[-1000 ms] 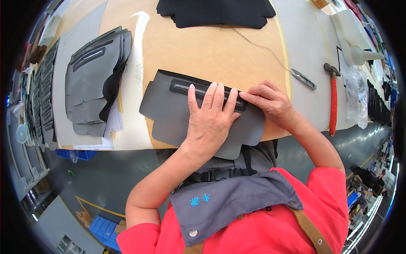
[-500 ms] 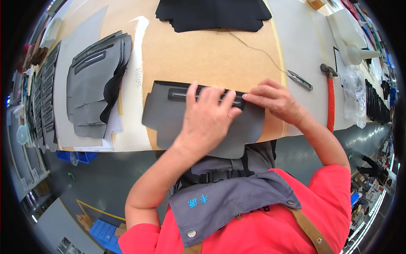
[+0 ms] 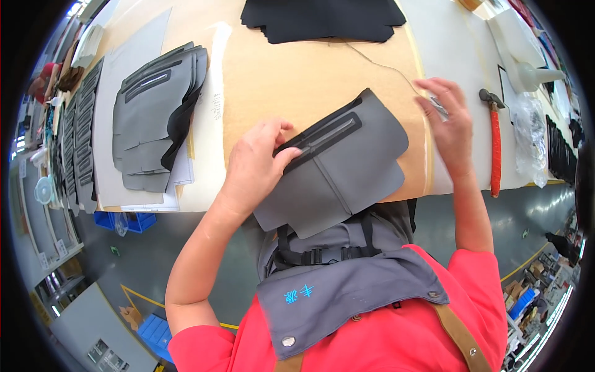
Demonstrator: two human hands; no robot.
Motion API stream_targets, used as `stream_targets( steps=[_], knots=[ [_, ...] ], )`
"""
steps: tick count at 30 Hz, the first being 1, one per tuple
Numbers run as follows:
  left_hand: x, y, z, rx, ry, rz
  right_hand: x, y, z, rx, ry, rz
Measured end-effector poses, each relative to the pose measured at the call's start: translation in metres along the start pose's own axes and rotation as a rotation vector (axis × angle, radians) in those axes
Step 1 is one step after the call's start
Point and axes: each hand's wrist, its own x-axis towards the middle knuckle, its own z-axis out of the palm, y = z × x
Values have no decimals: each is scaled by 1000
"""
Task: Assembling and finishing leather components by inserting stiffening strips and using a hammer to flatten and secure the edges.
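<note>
A grey fabric panel (image 3: 347, 167) with a dark-framed zipper slot (image 3: 334, 132) along its upper edge lies tilted, its right end higher, over the table's near edge. My left hand (image 3: 254, 164) grips its upper left corner, thumb on top and fingers behind the edge. My right hand (image 3: 449, 121) is at the right of the panel, over a pair of thread snips (image 3: 439, 108). Its thumb and fingers are apart around the snips, whose handle is mostly hidden; I see no firm grip.
A stack of grey panels (image 3: 142, 118) lies to the left, with more dark pieces beyond. Black panels (image 3: 322, 18) are stacked at the far side, with a loose thread (image 3: 378, 62) beside them. Rightward are a red-handled hammer (image 3: 495, 149), a clear plastic bag (image 3: 530, 142) and a white bottle (image 3: 536, 77).
My right hand has left the panel's upper edge and moved right to the snips. My left hand has shifted to the panel's left corner, and the panel has turned, right end upward.
</note>
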Motion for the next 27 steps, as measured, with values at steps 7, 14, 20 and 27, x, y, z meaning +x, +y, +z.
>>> stream_targets(
  steps=[7, 14, 20, 27],
  knots=[
    [7, -6, 6, -131, -164, -182, -59, 80, -48, -384, -92, 185],
    [9, -17, 24, -685, -236, -382, -68, 94, -29, -46, 116, 372],
    [11, -4, 20, -792, -246, -433, -19, -56, 41, 817, -156, 439],
    [3, 2, 20, -1005, -285, -519, -37, -62, 92, 901, -136, 507]
  ],
)
